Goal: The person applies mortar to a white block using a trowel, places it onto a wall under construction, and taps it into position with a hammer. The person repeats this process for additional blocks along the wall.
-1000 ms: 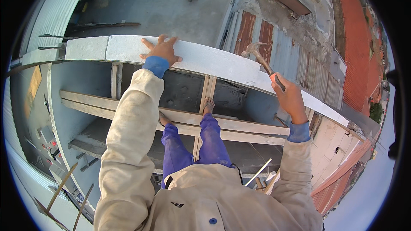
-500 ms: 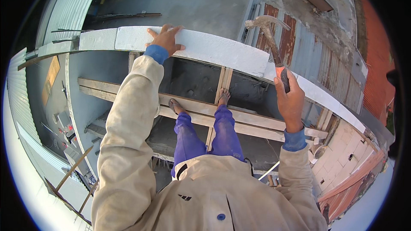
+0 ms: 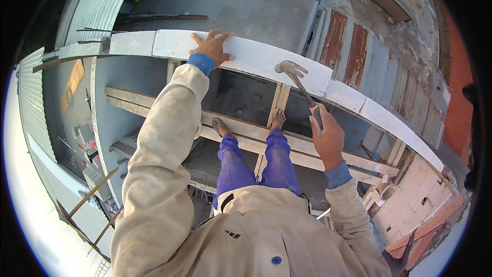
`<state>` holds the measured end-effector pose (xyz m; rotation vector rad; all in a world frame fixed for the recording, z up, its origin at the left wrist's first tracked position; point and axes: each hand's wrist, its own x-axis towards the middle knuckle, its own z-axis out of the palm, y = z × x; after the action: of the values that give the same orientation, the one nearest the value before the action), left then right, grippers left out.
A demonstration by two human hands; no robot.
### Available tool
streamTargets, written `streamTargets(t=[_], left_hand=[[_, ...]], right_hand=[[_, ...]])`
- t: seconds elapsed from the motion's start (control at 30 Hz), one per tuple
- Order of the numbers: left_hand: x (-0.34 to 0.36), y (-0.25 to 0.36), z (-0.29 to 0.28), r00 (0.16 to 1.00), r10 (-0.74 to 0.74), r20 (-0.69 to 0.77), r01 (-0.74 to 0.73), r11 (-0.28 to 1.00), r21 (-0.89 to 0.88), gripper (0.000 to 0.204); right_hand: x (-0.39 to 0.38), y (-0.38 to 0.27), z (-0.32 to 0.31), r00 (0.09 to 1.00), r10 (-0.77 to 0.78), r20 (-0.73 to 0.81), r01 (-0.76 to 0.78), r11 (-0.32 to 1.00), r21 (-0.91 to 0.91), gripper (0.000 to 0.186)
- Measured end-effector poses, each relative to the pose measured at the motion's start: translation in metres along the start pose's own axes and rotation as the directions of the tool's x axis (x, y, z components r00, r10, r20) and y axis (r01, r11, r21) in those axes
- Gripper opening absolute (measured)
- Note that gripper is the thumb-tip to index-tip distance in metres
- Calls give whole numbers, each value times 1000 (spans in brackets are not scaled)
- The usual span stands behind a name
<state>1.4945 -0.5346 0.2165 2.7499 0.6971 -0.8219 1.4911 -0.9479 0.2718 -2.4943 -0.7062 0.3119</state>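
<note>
My left hand [image 3: 212, 50] lies with spread fingers on top of a long white block [image 3: 256, 53] in the wall's upper course. In my right hand [image 3: 329, 139] is a claw hammer [image 3: 302, 90], gripped low on its orange and black handle. The metal head is raised and appears over the near edge of the block, right of my left hand; whether it touches cannot be told. A shorter white block [image 3: 132, 43] adjoins on the left, and another white block [image 3: 346, 96] continues the row on the right, its top looking lower.
My sandalled feet stand on wooden planks [image 3: 246, 129] laid across an opening, with a floor far below. Beyond the wall lie a grey concrete floor [image 3: 241, 10] and rusty corrugated sheets [image 3: 359, 56]. A pale block wall [image 3: 410, 190] rises at right.
The hammer has come down and to the left, from beyond the wall to over the block's near edge. My left hand stays on the block. The whole view has shifted slightly.
</note>
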Motion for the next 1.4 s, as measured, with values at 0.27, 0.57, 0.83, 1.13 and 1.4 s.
streamTargets(t=[0.27,0.57,0.83,1.13,1.4], left_hand=[[0,-1,5,1000,-9,13,9,1000,-13,81],[-10,-2,-8,998,51,35,-48,995,-92,87],[-8,-1,-1,999,0,50,4,996,-94,84],[22,-12,4,977,212,33,-213,976,42,98],[14,79,29,947,316,-51,-317,948,-16,88]], right_hand=[[5,-8,19,999,-6,37,3,998,62,42],[21,-49,42,997,-72,-8,71,945,318,31],[19,-47,70,975,71,209,-114,973,202,35],[-27,-34,42,964,239,113,-262,924,279,33],[-46,0,32,925,378,40,-375,893,249,33]])
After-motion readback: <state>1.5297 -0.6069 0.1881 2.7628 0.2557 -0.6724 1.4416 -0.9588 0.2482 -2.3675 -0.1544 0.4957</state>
